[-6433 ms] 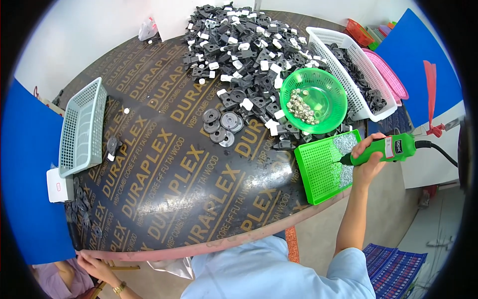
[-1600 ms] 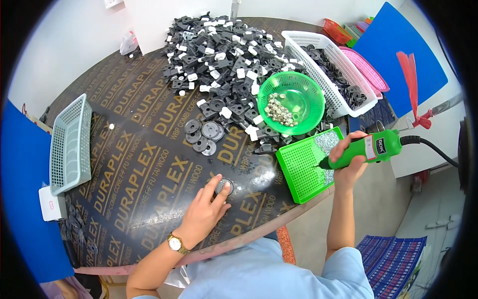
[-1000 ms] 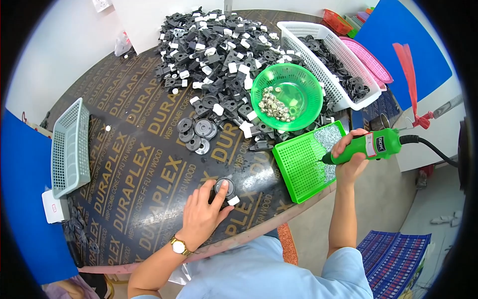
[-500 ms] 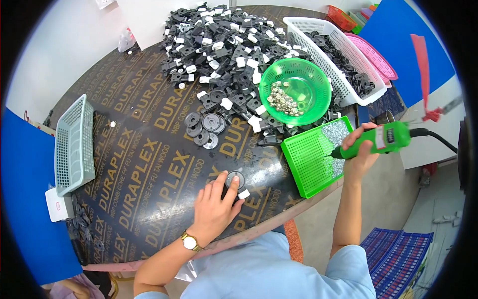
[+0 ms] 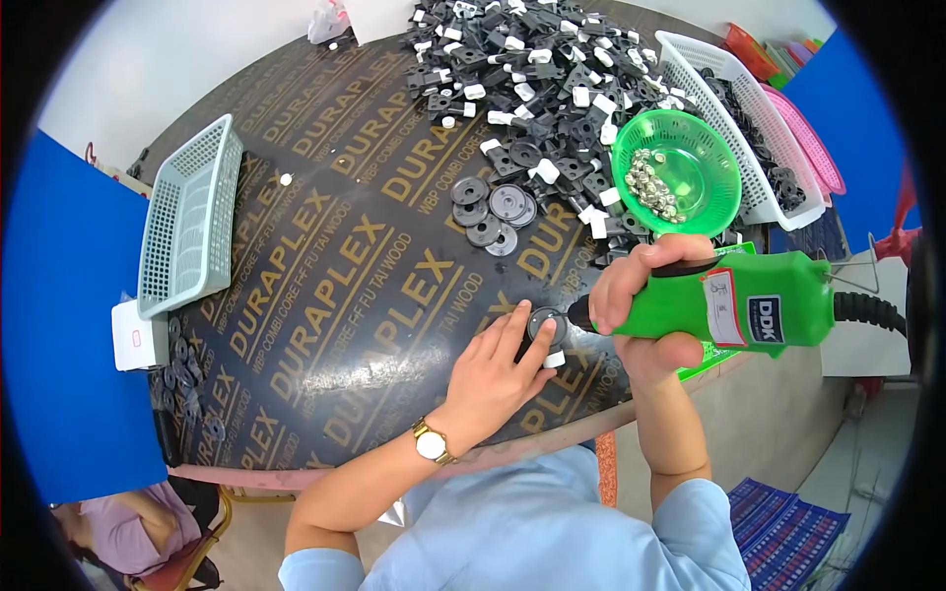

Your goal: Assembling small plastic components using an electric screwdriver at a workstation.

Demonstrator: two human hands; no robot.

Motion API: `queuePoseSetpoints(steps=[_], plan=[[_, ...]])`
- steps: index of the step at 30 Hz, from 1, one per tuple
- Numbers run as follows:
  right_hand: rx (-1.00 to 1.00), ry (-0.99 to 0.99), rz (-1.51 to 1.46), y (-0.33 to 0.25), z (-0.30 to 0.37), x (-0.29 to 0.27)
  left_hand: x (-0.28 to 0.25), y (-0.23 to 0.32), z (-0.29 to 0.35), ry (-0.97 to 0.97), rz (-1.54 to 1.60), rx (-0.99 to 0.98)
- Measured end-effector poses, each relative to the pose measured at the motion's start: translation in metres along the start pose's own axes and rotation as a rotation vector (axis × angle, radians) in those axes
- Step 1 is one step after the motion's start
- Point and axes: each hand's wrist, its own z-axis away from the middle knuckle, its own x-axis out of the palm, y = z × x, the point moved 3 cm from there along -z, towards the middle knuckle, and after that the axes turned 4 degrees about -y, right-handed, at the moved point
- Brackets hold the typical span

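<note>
My left hand (image 5: 493, 384) lies on the dark table (image 5: 335, 394), its fingers and thumb around a black round plastic part (image 5: 548, 323) with a white tab (image 5: 554, 360). The index finger presses on its face. In my right hand (image 5: 647, 360) is a green electric screwdriver (image 5: 729, 300), held almost level with its black nose pointing left at the part. Whether the tip touches the part I cannot tell. Beyond my left hand lie several loose black discs (image 5: 507, 202).
A heap of black parts with white ends (image 5: 522, 69) covers the back. To its right stand a green bowl (image 5: 724, 187) of small metal pieces (image 5: 650, 187) and a white basket (image 5: 803, 212). The screwdriver mostly hides a green tray (image 5: 709, 369). A pale basket (image 5: 225, 217) stands left.
The screwdriver has moved left from over the green tray to the black part under my left hand. The whole view has shifted, and more of a seated person shows at lower left.
</note>
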Motion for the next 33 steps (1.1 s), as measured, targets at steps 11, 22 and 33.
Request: queuePoseSetpoints(steps=[11, 22, 33], plan=[[0.085, -0.008, 0.047, 0.009, 0.001, 0.003, 0.000, -0.001, 0.000, 0.018, 0.000, 0.003], [0.243, 0.049, 0.024, 0.022, 0.001, 0.016, -0.001, -0.002, 0.002, -0.016, 0.094, -0.020], [0.063, 0.128, 0.066, -0.022, 0.003, -0.024, -0.006, 0.000, 0.003, -0.028, 0.025, -0.052]])
